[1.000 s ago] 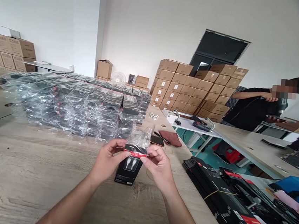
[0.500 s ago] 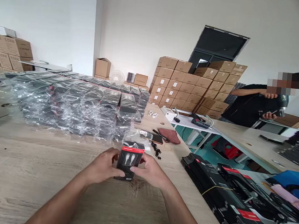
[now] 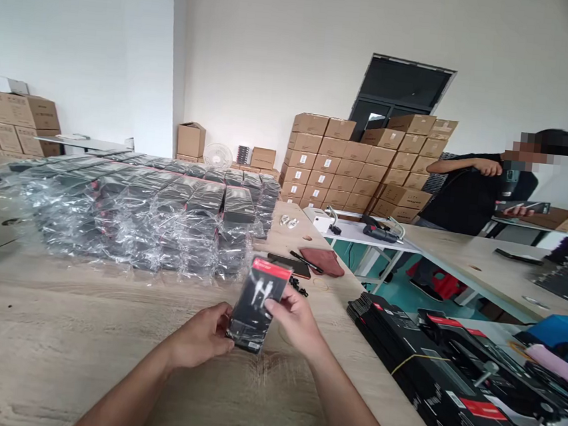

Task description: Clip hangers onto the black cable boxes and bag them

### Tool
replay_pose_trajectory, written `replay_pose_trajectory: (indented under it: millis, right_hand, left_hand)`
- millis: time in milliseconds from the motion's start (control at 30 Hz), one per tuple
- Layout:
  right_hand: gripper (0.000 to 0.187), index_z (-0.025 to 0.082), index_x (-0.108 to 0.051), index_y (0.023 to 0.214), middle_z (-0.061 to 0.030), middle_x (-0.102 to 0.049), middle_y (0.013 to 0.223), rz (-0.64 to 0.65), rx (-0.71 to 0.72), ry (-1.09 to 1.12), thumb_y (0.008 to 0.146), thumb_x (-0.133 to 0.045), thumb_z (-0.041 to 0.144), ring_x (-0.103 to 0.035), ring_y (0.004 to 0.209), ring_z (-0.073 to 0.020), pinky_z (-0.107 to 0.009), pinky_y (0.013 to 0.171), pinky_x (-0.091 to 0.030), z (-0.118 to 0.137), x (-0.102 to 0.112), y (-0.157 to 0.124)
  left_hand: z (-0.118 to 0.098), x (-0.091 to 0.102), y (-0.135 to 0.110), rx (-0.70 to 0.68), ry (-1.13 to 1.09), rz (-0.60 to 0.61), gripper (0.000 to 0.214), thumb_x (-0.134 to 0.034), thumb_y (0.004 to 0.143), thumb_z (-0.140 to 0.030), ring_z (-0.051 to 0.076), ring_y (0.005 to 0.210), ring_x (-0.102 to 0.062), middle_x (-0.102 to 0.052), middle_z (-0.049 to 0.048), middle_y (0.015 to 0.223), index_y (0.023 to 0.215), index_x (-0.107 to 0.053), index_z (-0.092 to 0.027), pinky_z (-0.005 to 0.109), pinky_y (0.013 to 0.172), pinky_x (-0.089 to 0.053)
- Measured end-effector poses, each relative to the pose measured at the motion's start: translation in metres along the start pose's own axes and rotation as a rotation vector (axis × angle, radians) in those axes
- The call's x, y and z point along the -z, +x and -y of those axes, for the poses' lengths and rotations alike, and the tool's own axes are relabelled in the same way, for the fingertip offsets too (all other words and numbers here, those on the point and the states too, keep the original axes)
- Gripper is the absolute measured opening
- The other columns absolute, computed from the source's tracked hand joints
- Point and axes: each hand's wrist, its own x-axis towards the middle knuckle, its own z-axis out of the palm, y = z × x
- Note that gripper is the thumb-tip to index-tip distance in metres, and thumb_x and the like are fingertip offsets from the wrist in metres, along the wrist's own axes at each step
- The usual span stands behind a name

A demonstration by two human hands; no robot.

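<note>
A black cable box (image 3: 257,307) with a red top band and a picture of two white connectors is tilted in front of me, its top leaning right. My right hand (image 3: 296,318) grips its right edge, thumb across the front. My left hand (image 3: 206,336) closes on the lower left corner with thumb and fingers. Just beyond the box lie small black pieces (image 3: 297,287), partly hidden, and a dark flat phone-like item (image 3: 286,264) with a black pen (image 3: 307,262) beside it.
Plastic-wrapped black boxes (image 3: 147,220) are stacked at the back left of the wooden table (image 3: 77,327). Flat black cartons (image 3: 414,366) lie bundled at the right. A brown cloth (image 3: 324,262) rests near the table edge. Across the gap, a person (image 3: 471,191) holds a dark handheld device. Brown cartons (image 3: 339,158) stand behind.
The box has tilted to the right and its front now faces up more toward me. My right hand has moved higher along its side. The person opposite has lowered the handheld device.
</note>
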Motion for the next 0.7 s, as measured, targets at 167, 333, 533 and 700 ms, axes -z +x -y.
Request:
replay_pose_trajectory:
  millis: [167, 333, 533, 700]
  right_hand:
    - [0.035, 0.021, -0.065, 0.094, -0.0043, -0.07, 0.089, -0.182, -0.048, 0.244, 0.067, -0.074, 0.041, -0.062, 0.074, -0.0183, -0.03, 0.065, -0.049, -0.003, 0.011, 0.006]
    - [0.038, 0.021, -0.064, 0.098, -0.0049, -0.07, 0.094, -0.167, -0.107, 0.297, 0.069, -0.073, 0.045, -0.063, 0.074, -0.0195, -0.029, 0.063, -0.05, -0.009, 0.007, 0.007]
    - [0.035, 0.022, -0.066, 0.096, -0.0029, -0.07, 0.091, -0.019, -0.217, 0.371, 0.075, -0.066, 0.049, -0.064, 0.078, -0.0189, -0.029, 0.066, -0.051, -0.027, -0.009, 0.004]
    - [0.032, 0.02, -0.065, 0.09, -0.001, -0.069, 0.082, 0.035, -0.202, 0.372, 0.075, -0.067, 0.049, -0.062, 0.068, -0.015, -0.026, 0.06, -0.05, -0.035, -0.011, 0.001]
  left_hand:
    - [-0.012, -0.004, 0.0, 0.031, -0.163, 0.127, 0.054, -0.075, 0.064, -0.033, 0.017, 0.078, -0.058, -0.066, 0.0071, 0.092, 0.113, -0.06, -0.016, 0.023, 0.065, -0.042]
    - [-0.013, -0.022, 0.006, 0.037, -0.126, 0.043, 0.039, -0.072, 0.065, -0.048, 0.014, 0.064, -0.05, -0.06, 0.002, 0.071, 0.081, -0.067, -0.012, 0.023, 0.061, -0.037]
    - [-0.003, -0.036, 0.013, -0.015, 0.0, -0.048, 0.038, -0.061, 0.075, -0.05, 0.012, 0.061, -0.044, -0.054, -0.0001, 0.065, 0.079, -0.067, -0.012, 0.024, 0.061, -0.035]
    - [0.007, -0.036, 0.014, 0.019, 0.143, -0.083, 0.04, -0.057, 0.077, -0.052, 0.013, 0.059, -0.044, -0.054, -0.0003, 0.062, 0.074, -0.065, -0.013, 0.024, 0.058, -0.035]
